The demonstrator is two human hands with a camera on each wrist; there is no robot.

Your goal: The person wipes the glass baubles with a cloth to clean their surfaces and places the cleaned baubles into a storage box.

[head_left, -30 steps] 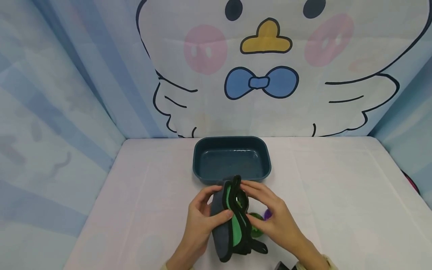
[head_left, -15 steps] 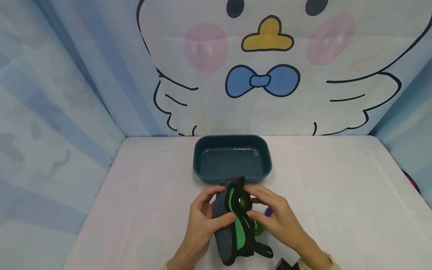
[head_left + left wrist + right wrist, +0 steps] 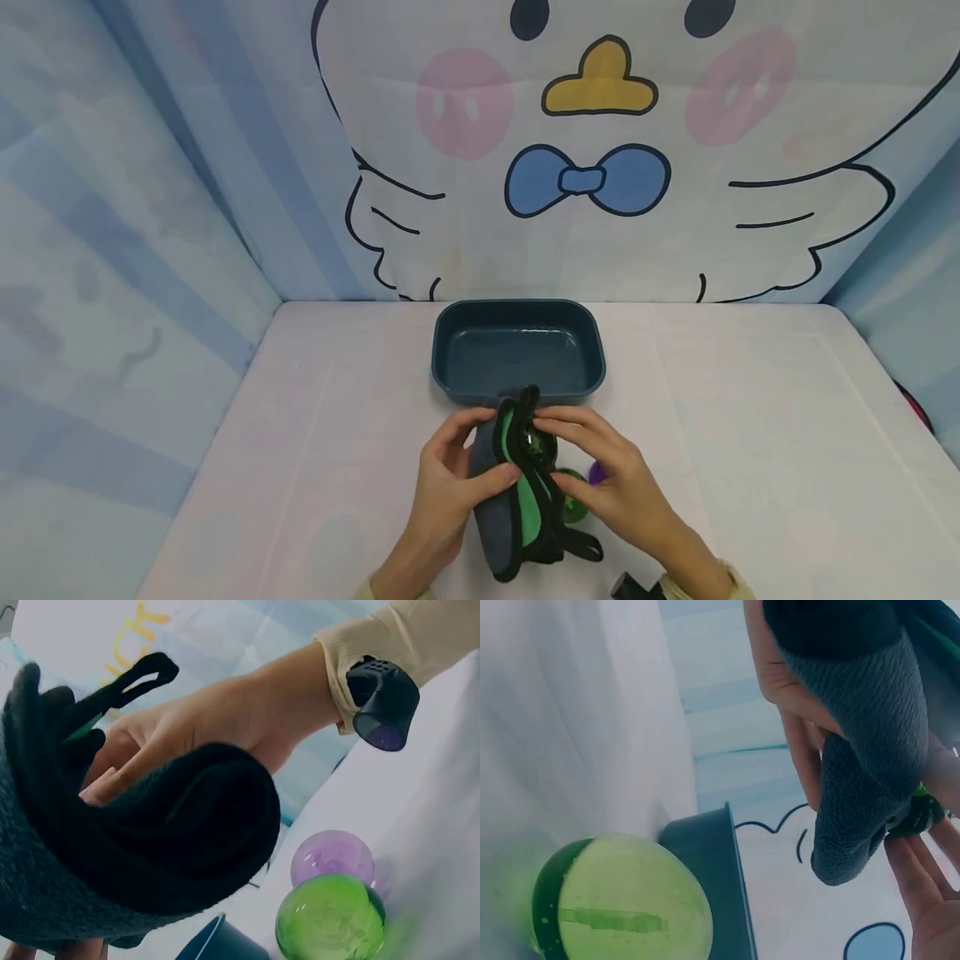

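Observation:
A soft grey fabric pouch [image 3: 493, 500] with black edging, a green lining and black loops is held up between both hands, its mouth facing right. My left hand [image 3: 442, 492] grips its grey side, thumb over the edge. My right hand [image 3: 611, 475] pinches the black edge of the mouth between thumb and fingers. A shiny dark green ball [image 3: 542, 446] shows at the mouth, between the edging and the right fingers; the pouch partly hides it. Close by on the table sit a clear green ball [image 3: 330, 919] and a clear purple ball [image 3: 331, 859], partly covered by the right hand.
A dark teal rectangular basin [image 3: 517, 393] stands just beyond the hands, near the table's back edge. White cloth covers the table [image 3: 750, 433]. A printed curtain [image 3: 585, 250] rises behind and along both sides. A black wrist camera [image 3: 628, 587] sits at the right sleeve.
The pouch and both hands shift only slightly, staying over the same spot. The right fingers move a little along the mouth's edge, and the dark green ball's visible part varies.

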